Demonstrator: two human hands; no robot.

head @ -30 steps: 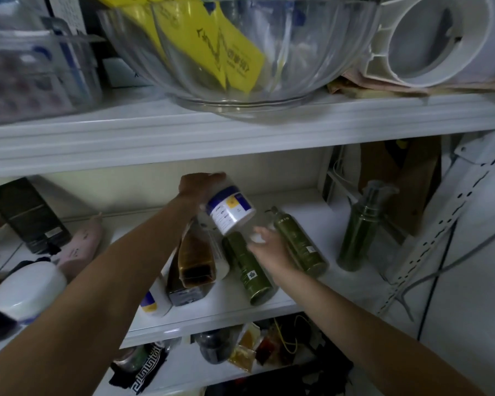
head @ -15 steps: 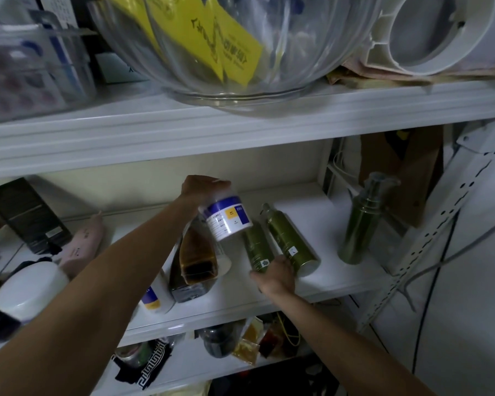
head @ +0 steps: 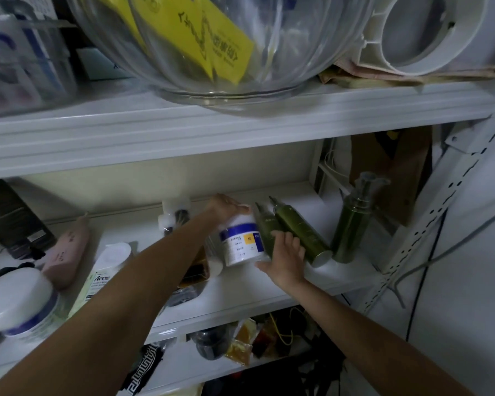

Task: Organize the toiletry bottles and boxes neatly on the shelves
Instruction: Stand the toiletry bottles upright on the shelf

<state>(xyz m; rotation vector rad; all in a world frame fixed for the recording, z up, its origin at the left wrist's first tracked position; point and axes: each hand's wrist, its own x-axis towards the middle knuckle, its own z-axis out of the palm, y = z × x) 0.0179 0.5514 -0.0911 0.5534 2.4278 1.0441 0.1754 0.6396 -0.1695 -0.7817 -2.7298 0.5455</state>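
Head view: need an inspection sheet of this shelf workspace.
Surface: white middle shelf, crowded.
Job's things: white jar, tilted; two green bottles lying side by side; green pump bottle upright; pink bottle and white tube lying.
Clutter: black box, clear bowl with yellow sheets above.
Hands: left hand grips the jar's top; right hand rests on the lying green bottles, fingers spread.
Cables: grey cable hangs at right.
Surroundings: perforated shelf post at right.

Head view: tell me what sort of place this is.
Probably a household storage closet or utility corner: a white metal shelf rack crowded with toiletries, such as a green pump bottle and a white jar, with a big clear bowl stored above.
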